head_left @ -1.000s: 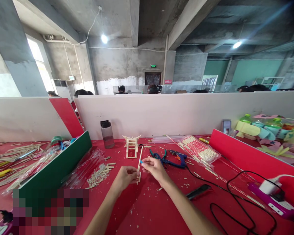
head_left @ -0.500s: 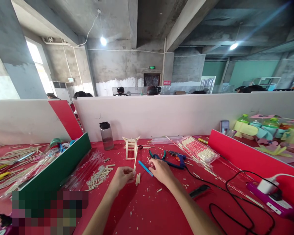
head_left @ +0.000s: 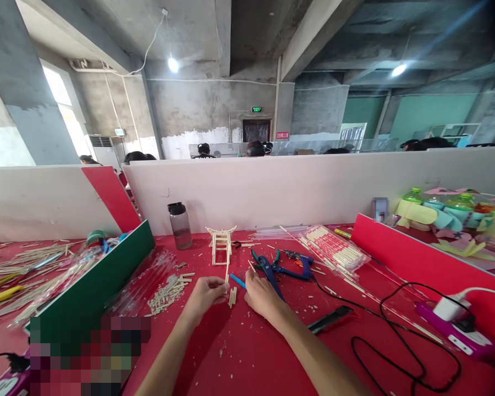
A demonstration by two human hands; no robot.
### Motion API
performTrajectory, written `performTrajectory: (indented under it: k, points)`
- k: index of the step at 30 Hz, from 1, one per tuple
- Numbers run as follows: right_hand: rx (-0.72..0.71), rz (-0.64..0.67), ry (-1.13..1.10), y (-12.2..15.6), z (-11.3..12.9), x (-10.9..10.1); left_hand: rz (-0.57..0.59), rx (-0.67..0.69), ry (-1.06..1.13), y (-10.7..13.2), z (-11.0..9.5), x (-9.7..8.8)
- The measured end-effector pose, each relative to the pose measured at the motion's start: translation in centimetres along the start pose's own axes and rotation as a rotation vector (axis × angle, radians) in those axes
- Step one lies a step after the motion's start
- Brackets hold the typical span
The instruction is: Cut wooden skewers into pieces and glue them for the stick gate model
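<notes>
My left hand (head_left: 206, 294) is closed in a pinch on a thin wooden stick (head_left: 227, 275) that points up and away from me. My right hand (head_left: 260, 294) lies on the red table (head_left: 251, 357) with its fingers curled round a handle of the blue cutters (head_left: 268, 265). A blue pen (head_left: 238, 281) lies between the hands, by my right thumb. A small bundle of short sticks (head_left: 232, 297) lies just below it. A little gate model of sticks (head_left: 221, 247) stands behind the hands.
A dark water bottle (head_left: 180, 225) stands by the white partition. A pile of cut stick pieces (head_left: 167, 291) and a green divider (head_left: 94, 280) are to the left. To the right lie a packet of sticks (head_left: 334, 250), a black cable (head_left: 396, 341), a power strip (head_left: 457, 330) and a red divider (head_left: 416, 264).
My right hand let go of the blue pen, which now lies on the table, and closed on the blue cutters, drawing them nearer. My left hand keeps the stick.
</notes>
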State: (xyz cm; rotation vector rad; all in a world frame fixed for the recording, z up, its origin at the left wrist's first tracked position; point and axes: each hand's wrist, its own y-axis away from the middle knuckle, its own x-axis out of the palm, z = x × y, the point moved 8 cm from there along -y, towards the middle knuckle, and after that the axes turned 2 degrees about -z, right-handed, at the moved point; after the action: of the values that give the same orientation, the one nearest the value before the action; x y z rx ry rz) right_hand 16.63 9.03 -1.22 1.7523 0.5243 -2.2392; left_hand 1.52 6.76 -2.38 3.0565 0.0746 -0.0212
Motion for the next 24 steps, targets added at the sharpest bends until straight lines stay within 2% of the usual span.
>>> performTrajectory:
  k: [6, 11, 19, 24]
  points:
    - [0.009, 0.011, -0.111, 0.0, -0.2, -0.2, -0.021, -0.005, 0.036, 0.2, -0.2, -0.2]
    - [0.012, -0.086, -0.263, -0.8, -1.2, -0.5, -0.016, -0.004, 0.048, 0.2, -0.2, 0.0]
    - [0.137, -0.148, -0.961, -2.6, -3.6, 1.4, 0.002, -0.004, 0.045, 0.2, -0.3, 0.3]
    - [0.131, -0.18, -1.09, -2.6, -3.7, 1.6, 0.016, -0.008, 0.047, -0.1, 0.3, 0.6]
